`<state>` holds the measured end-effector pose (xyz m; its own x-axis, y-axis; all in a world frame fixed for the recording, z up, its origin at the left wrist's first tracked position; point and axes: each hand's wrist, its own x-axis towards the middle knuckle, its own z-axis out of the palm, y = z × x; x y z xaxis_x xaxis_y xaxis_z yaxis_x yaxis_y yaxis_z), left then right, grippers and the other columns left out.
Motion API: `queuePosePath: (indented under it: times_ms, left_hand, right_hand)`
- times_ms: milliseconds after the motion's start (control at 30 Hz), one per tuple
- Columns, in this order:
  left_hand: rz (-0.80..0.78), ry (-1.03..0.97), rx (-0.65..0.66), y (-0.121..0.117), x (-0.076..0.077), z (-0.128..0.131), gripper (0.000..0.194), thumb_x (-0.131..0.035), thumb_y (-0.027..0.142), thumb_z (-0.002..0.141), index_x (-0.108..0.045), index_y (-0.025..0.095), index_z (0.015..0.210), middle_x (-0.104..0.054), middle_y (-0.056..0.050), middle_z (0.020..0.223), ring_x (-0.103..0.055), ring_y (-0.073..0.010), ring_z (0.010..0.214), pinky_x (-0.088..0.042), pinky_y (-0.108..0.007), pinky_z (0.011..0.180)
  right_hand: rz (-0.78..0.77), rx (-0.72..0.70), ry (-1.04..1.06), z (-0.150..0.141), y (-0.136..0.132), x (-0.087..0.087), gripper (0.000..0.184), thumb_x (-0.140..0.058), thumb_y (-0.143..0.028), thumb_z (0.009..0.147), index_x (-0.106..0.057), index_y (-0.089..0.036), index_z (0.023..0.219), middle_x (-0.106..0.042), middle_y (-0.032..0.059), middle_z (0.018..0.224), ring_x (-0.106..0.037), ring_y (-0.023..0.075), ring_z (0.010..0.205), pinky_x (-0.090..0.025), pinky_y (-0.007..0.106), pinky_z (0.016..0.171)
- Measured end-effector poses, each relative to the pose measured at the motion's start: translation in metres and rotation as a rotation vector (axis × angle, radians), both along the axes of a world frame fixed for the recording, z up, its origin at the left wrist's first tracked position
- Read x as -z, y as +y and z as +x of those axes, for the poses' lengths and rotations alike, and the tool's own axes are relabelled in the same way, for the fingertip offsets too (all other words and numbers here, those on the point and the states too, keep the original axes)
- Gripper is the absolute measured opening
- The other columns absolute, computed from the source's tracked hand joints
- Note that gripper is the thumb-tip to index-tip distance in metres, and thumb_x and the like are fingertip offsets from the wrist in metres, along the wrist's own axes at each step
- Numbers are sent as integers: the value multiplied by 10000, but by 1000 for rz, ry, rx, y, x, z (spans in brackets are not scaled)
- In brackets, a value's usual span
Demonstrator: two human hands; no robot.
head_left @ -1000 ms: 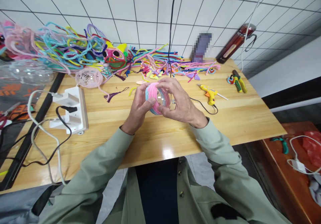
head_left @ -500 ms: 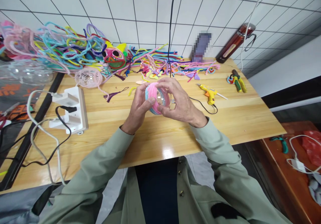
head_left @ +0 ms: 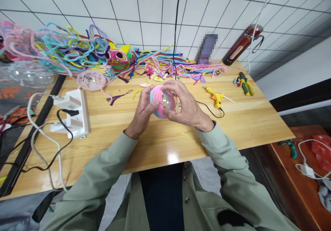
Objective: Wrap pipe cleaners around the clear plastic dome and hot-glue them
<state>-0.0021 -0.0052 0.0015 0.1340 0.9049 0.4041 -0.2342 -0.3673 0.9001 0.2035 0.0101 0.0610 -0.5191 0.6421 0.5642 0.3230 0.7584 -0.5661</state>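
Note:
Between my two hands is a clear plastic ball point(head_left: 166, 102) with pink and light-blue fuzzy pipe cleaners around it. My left hand point(head_left: 143, 111) grips its left side, the thumb pressed on the pink band. Around the right side curls my right hand point(head_left: 186, 104), its fingertips on the top and the lower front of the ball. Both hands hold it above the wooden table. The ball's far side and some fingertips are hidden.
A yellow glue gun point(head_left: 217, 99) lies to the right, pliers point(head_left: 247, 83) beyond it. Along the wall stretch heaped pipe cleaners point(head_left: 74, 51), a decorated ball point(head_left: 117, 59) and a red flask point(head_left: 242, 45). A white power strip point(head_left: 79, 113) with cords stands at left.

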Motion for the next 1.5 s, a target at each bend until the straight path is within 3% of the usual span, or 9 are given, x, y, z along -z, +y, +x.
queuePosePath:
  times_ms: [333, 533, 733, 900, 1033, 1233, 1500]
  left_hand:
    - [-4, 2, -7, 1, 0, 0, 622, -781, 684, 995, -595, 312, 1458, -677, -86, 1484, -628, -344, 1464, -493, -592, 1339]
    - [-25, -32, -10, 0, 2, 0, 633, -704, 754, 1022, -602, 305, 1457, -671, -93, 1487, -611, -348, 1488, -479, -598, 1345]
    - [-70, -39, -33, -4, -3, 1, 591, -789, 692, 1001, -628, 305, 1417, -673, -71, 1454, -617, -322, 1469, -434, -582, 1383]
    - [-60, -60, -39, -2, -3, 3, 568, -790, 691, 998, -653, 303, 1389, -694, -69, 1394, -637, -323, 1431, -478, -571, 1344]
    - [-78, -80, -37, -1, 2, 3, 622, -696, 774, 1022, -641, 296, 1416, -705, -87, 1386, -665, -334, 1394, -534, -573, 1281]
    - [-56, -18, -57, -1, 1, 2, 586, -740, 711, 1024, -620, 296, 1420, -699, -76, 1412, -646, -324, 1421, -479, -579, 1340]
    - [-47, -12, -90, 2, 7, 2, 624, -724, 762, 1004, -632, 294, 1407, -716, -88, 1414, -670, -341, 1389, -525, -588, 1296]
  right_hand:
    - [-43, -4, -2, 0, 0, 1, 601, -796, -392, 889, -614, -304, 1455, -664, 148, 1546, -614, 367, 1483, -579, 617, 1219]
    - [-21, 0, -4, -2, -2, 3, 620, -790, -347, 879, -597, -304, 1466, -651, 149, 1550, -611, 362, 1487, -592, 599, 1202]
    - [10, -5, 14, -5, -2, 7, 616, -774, -321, 886, -586, -291, 1472, -654, 167, 1542, -616, 370, 1482, -595, 611, 1194]
    - [25, 7, 7, -5, -1, 9, 609, -785, -346, 906, -580, -306, 1479, -664, 150, 1527, -626, 361, 1462, -576, 604, 1214]
    - [9, -2, 8, -4, -1, 9, 615, -784, -360, 901, -582, -312, 1480, -653, 147, 1529, -621, 362, 1464, -586, 594, 1196]
    - [48, -11, 39, -6, 0, 11, 576, -769, -385, 928, -590, -287, 1466, -665, 165, 1501, -637, 355, 1443, -579, 595, 1207]
    - [10, 7, -2, -6, 0, 9, 567, -791, -429, 931, -601, -311, 1452, -685, 133, 1486, -629, 361, 1448, -564, 605, 1224]
